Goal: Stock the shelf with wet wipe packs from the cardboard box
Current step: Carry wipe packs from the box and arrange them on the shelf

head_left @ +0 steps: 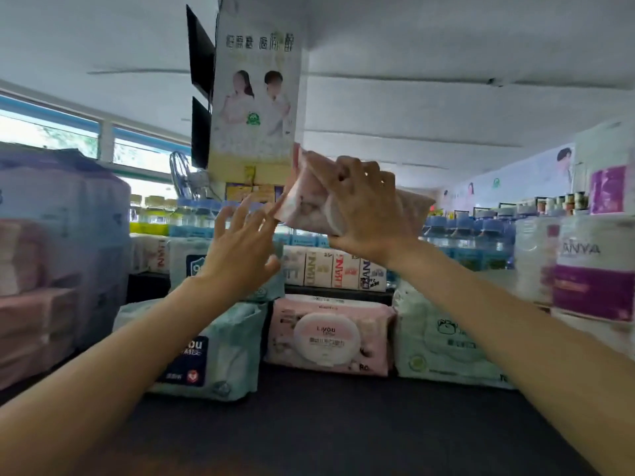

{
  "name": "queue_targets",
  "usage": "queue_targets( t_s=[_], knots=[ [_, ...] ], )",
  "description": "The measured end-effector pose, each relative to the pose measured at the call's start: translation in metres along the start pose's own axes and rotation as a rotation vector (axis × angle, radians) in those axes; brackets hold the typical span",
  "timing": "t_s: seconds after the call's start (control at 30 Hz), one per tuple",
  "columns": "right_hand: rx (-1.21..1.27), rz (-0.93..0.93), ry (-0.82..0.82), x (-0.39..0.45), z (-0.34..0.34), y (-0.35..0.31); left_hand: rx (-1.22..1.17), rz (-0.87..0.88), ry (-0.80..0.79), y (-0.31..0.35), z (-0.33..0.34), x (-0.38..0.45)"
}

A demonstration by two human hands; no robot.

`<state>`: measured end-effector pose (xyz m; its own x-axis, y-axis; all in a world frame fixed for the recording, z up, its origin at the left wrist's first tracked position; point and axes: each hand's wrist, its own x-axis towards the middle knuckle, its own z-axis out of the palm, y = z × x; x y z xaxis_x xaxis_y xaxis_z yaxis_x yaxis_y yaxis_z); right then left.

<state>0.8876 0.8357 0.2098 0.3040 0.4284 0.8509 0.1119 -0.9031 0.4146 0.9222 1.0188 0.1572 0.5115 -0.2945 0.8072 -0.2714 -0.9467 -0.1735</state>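
One pink pack (309, 201) of wet wipes is up in the air, above the dark shelf (326, 424). The right hand (364, 207) grips it around the middle, fingers curled over the top. The left hand (240, 249) is open with fingers spread, and one fingertip touches the pack's left end. There is open room under the held pack, and the front of the shelf is bare.

Three packs sit in a row at the back of the shelf. The middle pink one (330, 334) reads "Liyou" on its round lid. A blue-green pack (213, 352) on its left shows the letters "ou". A pale green pack (443, 341) is on its right. Farther back, boxes (335, 269) read "LIIANG". On the right, a white and purple bundle (591, 269) reads "ANYA".
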Motion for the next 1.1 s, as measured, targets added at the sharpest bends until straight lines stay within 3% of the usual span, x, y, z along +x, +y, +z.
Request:
queue_targets(
  t_s=[0.07, 0.13, 0.23, 0.37, 0.57, 0.67, 0.77, 0.87, 1.1],
  knots=[
    [-0.042, -0.043, -0.071, -0.003, 0.024, -0.008, 0.027, -0.051, -0.232, -0.011, 0.011, -0.006],
    [-0.004, -0.038, -0.187, -0.008, 0.045, -0.015, 0.015, -0.076, -0.333, -0.021, 0.019, -0.011],
    [0.038, 0.033, -0.302, -0.021, 0.068, -0.018, 0.047, -0.088, -0.319, -0.026, 0.020, -0.009],
    [-0.005, -0.137, -0.389, -0.037, 0.092, -0.017, 0.111, -0.080, -0.308, -0.026, 0.023, -0.006],
    [0.008, -0.166, -0.330, -0.032, 0.093, -0.025, 0.158, -0.087, -0.354, -0.015, 0.033, -0.004],
    [0.152, -0.070, -0.491, -0.022, 0.076, -0.038, 0.181, -0.063, -0.396, -0.010, 0.036, -0.003],
    [0.233, -0.004, -0.687, -0.011, 0.053, -0.032, 0.031, -0.118, -0.393, -0.008, 0.027, -0.008],
    [0.226, 0.127, -0.815, -0.020, 0.031, -0.015, -0.067, -0.042, -0.337, -0.006, 0.018, -0.018],
    [0.165, 0.359, -0.770, -0.060, -0.031, -0.027, -0.278, 0.171, -0.199, 0.007, -0.027, -0.049]
  ],
)
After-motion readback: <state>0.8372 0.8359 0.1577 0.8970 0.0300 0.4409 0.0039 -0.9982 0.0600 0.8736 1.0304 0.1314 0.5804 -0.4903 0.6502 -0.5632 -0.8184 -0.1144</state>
